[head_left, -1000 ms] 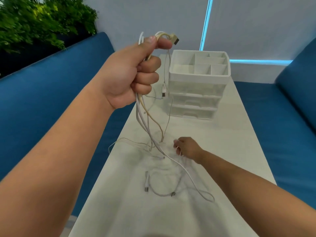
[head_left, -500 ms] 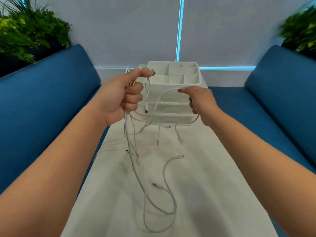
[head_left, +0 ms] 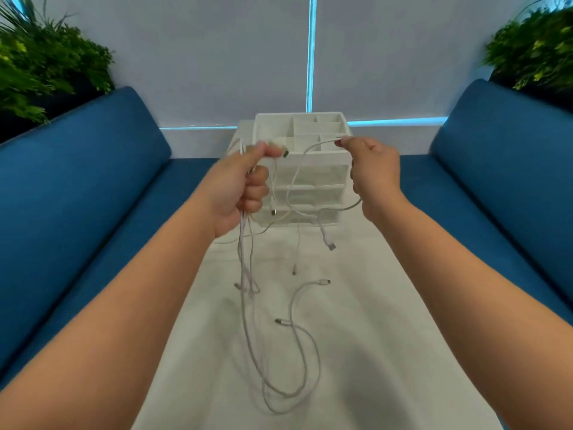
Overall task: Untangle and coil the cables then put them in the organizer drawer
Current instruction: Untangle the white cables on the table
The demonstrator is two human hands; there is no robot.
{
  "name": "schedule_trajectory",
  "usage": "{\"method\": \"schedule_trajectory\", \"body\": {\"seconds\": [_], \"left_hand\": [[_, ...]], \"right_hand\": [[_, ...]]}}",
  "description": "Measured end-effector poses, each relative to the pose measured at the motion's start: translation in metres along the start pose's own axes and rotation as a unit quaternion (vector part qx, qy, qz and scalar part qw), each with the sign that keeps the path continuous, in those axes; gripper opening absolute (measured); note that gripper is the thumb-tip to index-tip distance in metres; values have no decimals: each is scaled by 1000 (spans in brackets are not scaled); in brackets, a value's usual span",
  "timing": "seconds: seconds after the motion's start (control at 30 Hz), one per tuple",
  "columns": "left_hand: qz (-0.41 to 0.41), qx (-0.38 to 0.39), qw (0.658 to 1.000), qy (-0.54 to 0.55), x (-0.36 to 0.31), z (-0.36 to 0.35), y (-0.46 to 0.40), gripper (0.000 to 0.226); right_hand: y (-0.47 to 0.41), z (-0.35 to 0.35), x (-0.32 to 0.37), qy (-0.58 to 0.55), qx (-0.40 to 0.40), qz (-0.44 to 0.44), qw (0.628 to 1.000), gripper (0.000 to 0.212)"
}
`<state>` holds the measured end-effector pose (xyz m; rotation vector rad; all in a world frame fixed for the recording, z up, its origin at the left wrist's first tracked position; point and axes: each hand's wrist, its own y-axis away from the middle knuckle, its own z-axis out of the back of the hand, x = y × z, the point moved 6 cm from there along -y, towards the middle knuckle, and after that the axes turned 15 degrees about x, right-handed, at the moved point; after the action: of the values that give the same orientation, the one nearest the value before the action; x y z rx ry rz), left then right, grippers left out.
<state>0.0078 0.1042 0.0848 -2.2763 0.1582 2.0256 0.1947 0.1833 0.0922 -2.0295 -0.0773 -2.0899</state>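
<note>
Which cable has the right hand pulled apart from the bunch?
The white cable arcing from the right hand; it pinches one end. The other cables hang bundled from the left hand.

Your two forearms come in bare from the bottom corners, with no sleeve showing anywhere up to the frame's edge. Your left hand (head_left: 238,184) and right hand (head_left: 373,173) are bare too: no glove, ring, watch or band at either wrist. The nails you can see look short and plain. Just behind each hand the wrist is uncovered.
</note>
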Motion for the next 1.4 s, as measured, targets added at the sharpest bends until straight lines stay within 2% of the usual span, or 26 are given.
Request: {"method": "schedule_trajectory", "body": {"seconds": [0.17,0.23,0.33,0.43,0.53,0.6,0.73,0.83,0.9,1.13,1.4], "left_hand": [[73,-55,995,-28,54,24,9,27],[100,-72,991,-55,68,31,12,28],[124,-95,983,-93,79,36,14,30],[100,-113,986,-72,67,35,11,28],[49,-91,994,-38,31,22,1,26],[10,-60,998,-26,-1,8,-6,26],[-63,-8,998,-13,-60,-22,-14,30],[-82,6,997,-4,-73,-34,-16,32],[-56,-2,998,-5,-54,-33,-19,32],[110,-80,991,16,65,-11,-17,30],[194,-100,976,14,115,-7,-14,33]], "right_hand": [[4,18,8,-38,-99,65,992,29],[5,18,16,-43,-107,94,989,31],[5,14,25,-26,-109,129,985,22],[3,11,27,12,-106,136,985,25],[1,5,20,62,-59,95,992,35],[3,-1,10,79,-28,53,995,25],[9,-6,-2,64,-13,12,998,19],[10,-3,0,51,-22,-4,998,28],[9,-3,2,28,-22,-19,999,23],[13,-14,4,-34,17,-44,998,21],[19,-34,17,-103,70,23,992,23]]}}
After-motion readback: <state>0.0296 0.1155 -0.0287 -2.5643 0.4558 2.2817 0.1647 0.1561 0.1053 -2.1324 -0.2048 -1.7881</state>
